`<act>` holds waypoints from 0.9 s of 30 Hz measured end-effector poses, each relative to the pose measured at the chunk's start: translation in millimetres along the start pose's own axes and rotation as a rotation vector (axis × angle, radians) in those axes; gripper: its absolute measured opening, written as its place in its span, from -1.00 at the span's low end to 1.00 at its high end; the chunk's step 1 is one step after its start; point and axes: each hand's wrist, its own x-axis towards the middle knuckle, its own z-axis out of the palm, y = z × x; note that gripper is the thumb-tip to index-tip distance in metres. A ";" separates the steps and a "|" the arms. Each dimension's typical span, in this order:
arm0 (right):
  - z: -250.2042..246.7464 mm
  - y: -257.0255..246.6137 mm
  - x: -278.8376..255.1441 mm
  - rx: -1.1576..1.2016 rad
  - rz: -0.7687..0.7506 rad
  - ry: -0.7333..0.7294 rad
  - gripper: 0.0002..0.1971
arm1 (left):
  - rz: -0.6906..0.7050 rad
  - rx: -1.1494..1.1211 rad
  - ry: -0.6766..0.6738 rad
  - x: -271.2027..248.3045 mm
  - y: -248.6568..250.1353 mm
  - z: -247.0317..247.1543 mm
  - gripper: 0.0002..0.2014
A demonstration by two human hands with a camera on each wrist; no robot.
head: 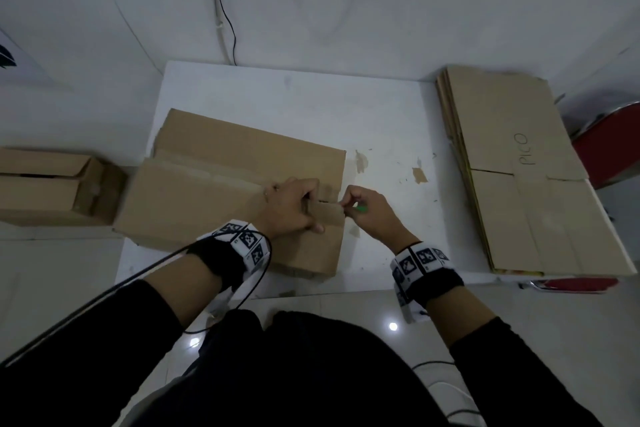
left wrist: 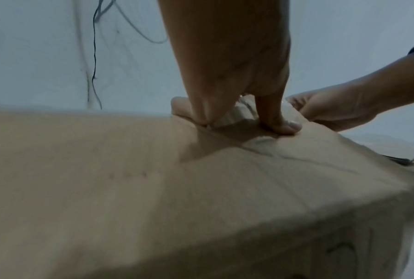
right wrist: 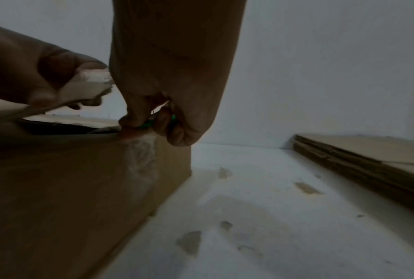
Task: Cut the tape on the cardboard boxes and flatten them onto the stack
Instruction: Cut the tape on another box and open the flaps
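Both hands meet at the cardboard box's [head: 221, 198] edge: left hand [head: 291, 208] grips the flap, right hand [head: 367, 215] pinches a green cutter [head: 361, 208].

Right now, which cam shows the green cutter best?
The right wrist view: the green cutter sits pinched in the right hand at the box top edge. The head view shows only a green tip past the fingers. In the left wrist view I can't make it out.

A white surface [head: 311, 104] with scuffed patches stands against a pale wall [head: 415, 3]. Cables [head: 225, 10] hang down the wall. The glossy tiled floor [head: 346, 305] reflects lamp spots.
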 end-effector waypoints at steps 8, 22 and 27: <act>-19.3 27.1 -17.6 0.088 0.137 0.145 -0.91 | 0.080 0.384 -0.019 -7.7 -7.4 -2.3 -0.40; 8.6 15.6 -36.7 0.109 0.156 0.138 -0.85 | -0.112 0.015 0.289 -27.7 -18.0 66.0 -0.26; 14.9 8.5 -33.5 0.088 0.078 0.204 -0.78 | -0.091 -0.108 0.321 -25.3 -20.5 68.2 -0.40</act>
